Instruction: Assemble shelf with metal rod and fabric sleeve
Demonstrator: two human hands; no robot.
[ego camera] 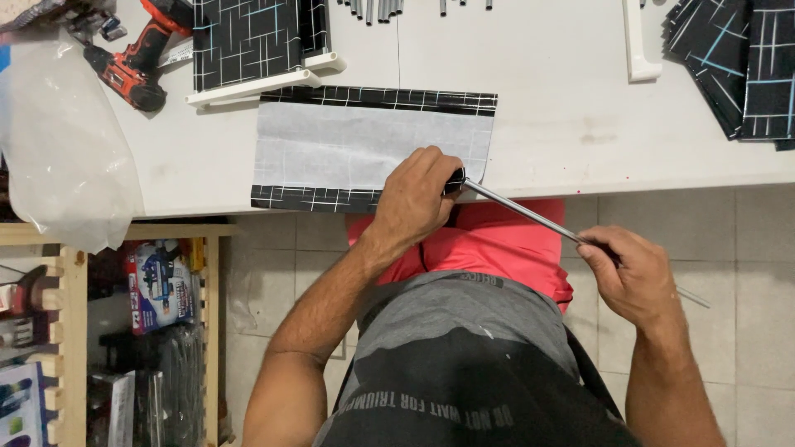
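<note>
At the near edge of the white table (580,157), seen from beside the seated person:

Landmark: the fabric sheet (368,149), a rectangle lying flat at the table's front edge, its pale backing upward and black grid-patterned borders showing along the far and near sides.

Metal rod (522,211): a thin grey rod running from the sheet's near right corner out past the table edge, slanting down over the person's red shorts (497,244). Its end at the sheet seems to carry a dark tip, mostly hidden by fingers.

Left hand (414,199): closed over the rod's end at the near edge of the sheet, knuckles upward; the grip appears to steady that end against the fabric.

Right hand (633,273): closed around the rod well to the right of the sheet, off the table; a short length of rod sticks out beyond it. Holding both ends likely keeps the slim rod from flexing.

Beyond the sheet: a white frame (257,83) bearing the same black grid fabric, just behind the sheet's far left corner.

Far left of the sheet: a red cordless drill (137,62) and a clear plastic bag (62,141).

Far right of the sheet: stacked grid-patterned pieces (737,58).

Behind the sheet: grey rod ends (377,8) at the table's back.
</note>
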